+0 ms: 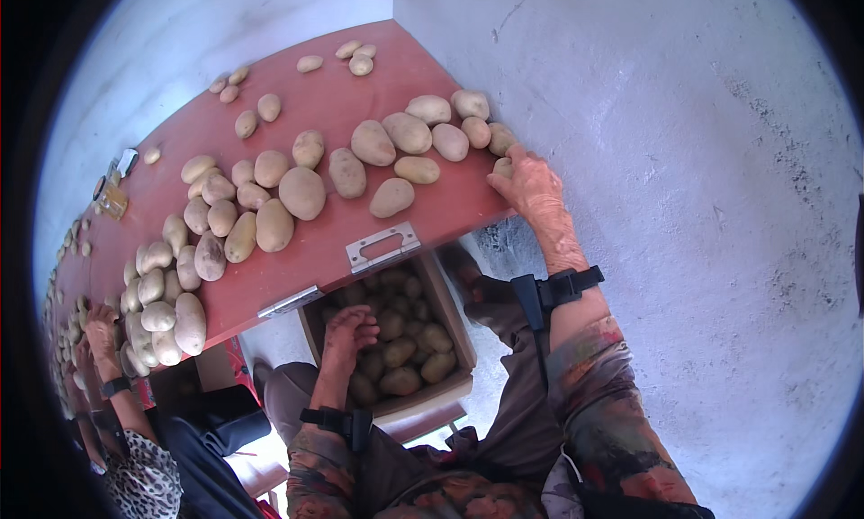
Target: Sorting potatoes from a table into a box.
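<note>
My right hand [533, 185] is closed around a small potato [503, 167] at the right edge of the red table, by the wall; the fingers partly cover the potato. Another potato [501, 140] lies just beyond my fingertips. Lower down, my left hand [349, 331] hangs over a cardboard box of potatoes [466, 343] below the table edge, fingers apart and nothing seen in them. Large and medium potatoes lie in a band along the table, among them a big round one [302, 193] and an oval one [392, 197].
The red tabletop [324, 101] carries scattered small potatoes farther back and a glass jar [112, 200] at the left. Metal hinges [383, 247] sit at its front edge. A co-worker's hands [101, 337] are among potatoes at the far left. A plaster wall [675, 182] borders the right side.
</note>
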`<move>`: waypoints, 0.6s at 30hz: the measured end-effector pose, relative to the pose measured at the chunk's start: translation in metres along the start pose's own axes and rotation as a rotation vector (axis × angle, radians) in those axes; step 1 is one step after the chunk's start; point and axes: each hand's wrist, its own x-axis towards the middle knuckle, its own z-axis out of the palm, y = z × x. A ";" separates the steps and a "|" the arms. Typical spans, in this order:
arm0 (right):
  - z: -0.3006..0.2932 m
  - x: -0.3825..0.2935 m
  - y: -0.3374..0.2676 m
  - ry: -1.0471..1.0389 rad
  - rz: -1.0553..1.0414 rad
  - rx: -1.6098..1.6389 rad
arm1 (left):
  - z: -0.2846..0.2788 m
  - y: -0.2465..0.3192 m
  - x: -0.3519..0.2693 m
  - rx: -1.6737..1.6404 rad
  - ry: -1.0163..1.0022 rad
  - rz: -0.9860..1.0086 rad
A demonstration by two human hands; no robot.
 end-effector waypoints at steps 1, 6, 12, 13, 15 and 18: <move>0.001 -0.001 0.001 0.004 0.012 -0.008 | 0.000 0.000 0.000 -0.005 -0.006 -0.002; 0.005 -0.008 0.001 0.009 -0.056 -0.095 | 0.000 -0.001 0.000 0.006 -0.001 -0.006; 0.006 0.001 0.000 0.111 0.003 0.020 | 0.000 0.001 -0.002 0.012 -0.003 -0.008; 0.006 0.002 0.001 0.117 0.015 0.017 | 0.000 0.001 -0.002 0.016 0.000 -0.007; 0.005 0.003 0.002 0.119 0.006 0.026 | 0.001 0.002 -0.002 0.019 0.003 -0.006; 0.006 0.001 0.005 0.084 -0.012 -0.025 | 0.001 0.002 -0.001 0.026 0.008 -0.017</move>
